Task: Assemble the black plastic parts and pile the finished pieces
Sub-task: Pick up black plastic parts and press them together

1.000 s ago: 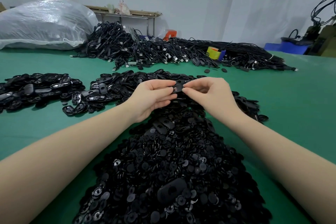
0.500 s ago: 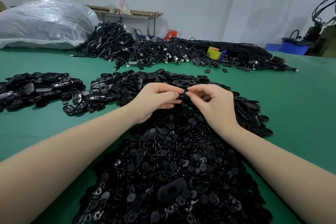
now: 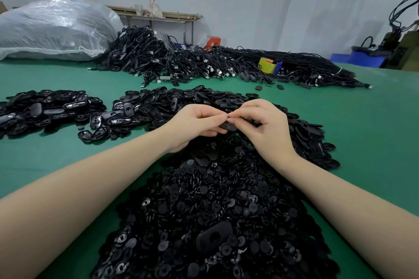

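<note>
Since a moment ago your hands have dropped lower and drawn closer to you, and they now meet fingertip to fingertip just above the heap. Your left hand [image 3: 196, 123] pinches one end of a small black oval shell [image 3: 228, 126] between thumb and curled fingers, while your right hand [image 3: 264, 124] curls round its other end, the thumb and forefinger pressing down on top; whether a round insert is already seated under those fingers is hidden. Below your wrists, the big pile of round black discs [image 3: 217, 210] spreads toward you on the green counter [image 3: 362, 133], with a stray oval shell [image 3: 213, 238] lying on it near the bottom. Beyond your hands lies a mound of oval shells [image 3: 172, 103], and well to the left a separate pile of glossy pieces [image 3: 43, 108], probably the finished ones. Judging by its look, the shell is light, stiff moulded plastic with a smooth, slightly slippery skin, so hold it by the narrow rims at each end, not the flat faces, and keep your thumbs free to press the centre. It should snap rather than bend; uneven force could flick it out of your grip into the heap.
</note>
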`<state>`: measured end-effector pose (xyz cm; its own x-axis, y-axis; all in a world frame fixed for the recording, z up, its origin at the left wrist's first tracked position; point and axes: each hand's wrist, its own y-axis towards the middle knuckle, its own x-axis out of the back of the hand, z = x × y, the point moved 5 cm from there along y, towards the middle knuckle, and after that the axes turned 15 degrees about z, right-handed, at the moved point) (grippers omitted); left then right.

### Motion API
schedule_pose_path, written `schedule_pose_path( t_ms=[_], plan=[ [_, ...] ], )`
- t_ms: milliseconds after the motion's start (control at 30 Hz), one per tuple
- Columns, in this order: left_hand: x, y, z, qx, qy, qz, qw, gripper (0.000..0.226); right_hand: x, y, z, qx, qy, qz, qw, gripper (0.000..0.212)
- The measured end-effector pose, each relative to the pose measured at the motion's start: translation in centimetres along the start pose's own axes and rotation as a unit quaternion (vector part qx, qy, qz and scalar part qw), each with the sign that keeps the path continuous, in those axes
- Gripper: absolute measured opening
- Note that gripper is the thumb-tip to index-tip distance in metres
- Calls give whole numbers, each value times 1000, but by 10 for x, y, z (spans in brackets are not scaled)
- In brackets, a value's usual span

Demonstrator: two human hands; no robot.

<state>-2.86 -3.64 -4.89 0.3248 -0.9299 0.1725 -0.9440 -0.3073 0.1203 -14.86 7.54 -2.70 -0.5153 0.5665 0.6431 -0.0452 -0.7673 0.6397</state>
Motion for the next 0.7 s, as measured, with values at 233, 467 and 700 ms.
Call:
schedule_pose_path(
  t_ms=[233, 467, 700],
  plan=[
    [2, 0, 1, -7, -31, -12, 999, 8, -1, -1, -4, -19, 18, 5, 1000, 12],
    [4, 2, 3, -4, -40, -28, 999, 17, -1, 0, -2, -8, -23, 19, 1000, 19],
    [4, 1, 2, 0, -40, -23, 999, 19, -1, -1, 2, 11, -64, 9, 998, 14]
  ],
)
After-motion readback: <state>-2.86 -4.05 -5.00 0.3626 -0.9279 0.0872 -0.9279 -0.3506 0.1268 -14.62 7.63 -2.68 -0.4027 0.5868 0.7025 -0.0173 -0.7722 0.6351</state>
